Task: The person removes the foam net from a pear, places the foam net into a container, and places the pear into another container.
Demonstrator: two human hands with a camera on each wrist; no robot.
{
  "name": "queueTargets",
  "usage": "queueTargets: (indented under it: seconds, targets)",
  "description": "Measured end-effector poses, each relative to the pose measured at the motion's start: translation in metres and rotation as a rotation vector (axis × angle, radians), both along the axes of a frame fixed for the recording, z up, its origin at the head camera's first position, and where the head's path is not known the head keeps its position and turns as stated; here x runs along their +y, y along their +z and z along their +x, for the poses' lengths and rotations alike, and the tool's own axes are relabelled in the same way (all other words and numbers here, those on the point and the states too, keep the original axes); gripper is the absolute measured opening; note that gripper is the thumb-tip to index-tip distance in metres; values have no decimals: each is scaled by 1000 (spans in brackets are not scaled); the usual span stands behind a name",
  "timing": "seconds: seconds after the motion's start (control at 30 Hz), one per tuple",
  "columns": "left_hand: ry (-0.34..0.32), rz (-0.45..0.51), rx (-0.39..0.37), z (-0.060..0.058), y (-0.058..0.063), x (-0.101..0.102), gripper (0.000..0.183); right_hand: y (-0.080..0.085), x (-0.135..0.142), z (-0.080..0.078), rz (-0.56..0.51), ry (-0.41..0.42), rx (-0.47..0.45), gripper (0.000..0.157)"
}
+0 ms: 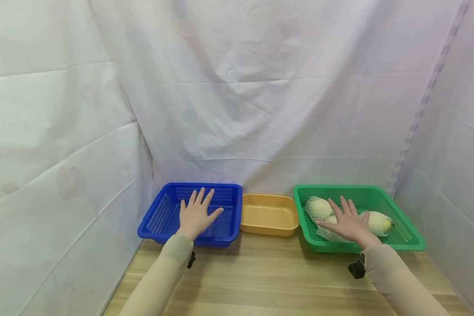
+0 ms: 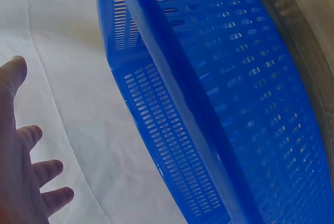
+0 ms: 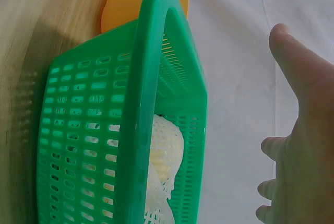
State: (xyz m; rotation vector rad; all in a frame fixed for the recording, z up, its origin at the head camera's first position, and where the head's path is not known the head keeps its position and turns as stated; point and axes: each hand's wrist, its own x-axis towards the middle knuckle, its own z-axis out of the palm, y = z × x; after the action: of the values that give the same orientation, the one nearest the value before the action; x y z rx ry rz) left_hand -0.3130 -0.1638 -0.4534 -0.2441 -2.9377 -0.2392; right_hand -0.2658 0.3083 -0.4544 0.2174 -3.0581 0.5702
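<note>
My left hand (image 1: pixel 195 217) is spread, fingers apart, above the blue basket (image 1: pixel 150 226), and holds nothing. In the left wrist view its fingers stand clear of the basket's rim. Over the green basket (image 1: pixel 408 232) my right hand (image 1: pixel 349 223) is likewise spread with nothing in it. Inside that basket lie several pale yellow fruits in white foam nets: one fruit (image 1: pixel 317 208) at the back left, another fruit (image 1: pixel 379 224) on the right, and a netted fruit (image 1: pixel 328 232) partly hidden beneath the right hand.
Between the two baskets sits a shallow yellow-orange tray (image 1: pixel 270 215). All three containers stand on a wooden table (image 1: pixel 260 276), near its back. White cloth (image 1: pixel 260 96) hangs behind and on both sides. A black wrist strap piece (image 1: pixel 357 268) shows at the right sleeve.
</note>
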Motion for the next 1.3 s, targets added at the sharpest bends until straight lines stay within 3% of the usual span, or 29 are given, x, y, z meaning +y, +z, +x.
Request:
queueTargets:
  seconds: [0.3, 0.5, 0.63, 0.83, 1.1, 1.3]
  targets:
    - [-22, 23, 78, 1, 4, 3, 79, -2, 1, -3, 8, -3, -8, 106]
    - [-45, 3, 151, 3, -1, 8, 73, -8, 7, -7, 13, -9, -1, 108]
    - [-66, -8, 185, 6, -5, 11, 69, -2, 3, -2, -6, -3, 3, 105]
    - [-111, -35, 170, 12, -18, 17, 69, 4, -1, 2, 12, -1, -20, 105]
    - [-189, -70, 112, 24, -42, 22, 75, 2, 1, -1, 16, 0, -32, 106]
    - [-225, -61, 105, 32, -53, 25, 71, 1, 3, -1, 18, -3, -33, 106]
